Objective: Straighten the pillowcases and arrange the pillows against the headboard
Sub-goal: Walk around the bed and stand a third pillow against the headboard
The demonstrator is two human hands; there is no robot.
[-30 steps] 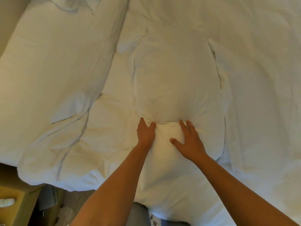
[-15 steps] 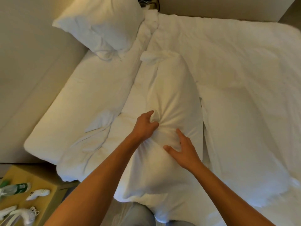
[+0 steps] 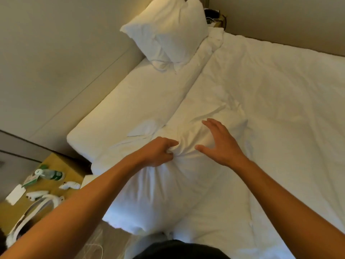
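Observation:
A white pillow (image 3: 158, 195) lies lengthwise on the bed in front of me, its near end hanging over the mattress edge. My left hand (image 3: 158, 152) is shut on a bunch of its pillowcase near the middle. My right hand (image 3: 220, 144) hovers open just to the right, fingers spread above the fabric. A second white pillow (image 3: 168, 30) leans upright against the beige headboard (image 3: 61, 58) at the far corner, its case rumpled.
White duvet (image 3: 270, 109) covers the bed to the right. A wooden bedside table (image 3: 56, 165) at the lower left holds a green-labelled bottle (image 3: 49, 173), white controllers and a headset. Bare sheet (image 3: 130, 105) lies along the headboard.
My view has swung up and left, showing headboard and far pillow. My right hand has lifted off the pillow and spread open; my left hand keeps its grip on the pillowcase.

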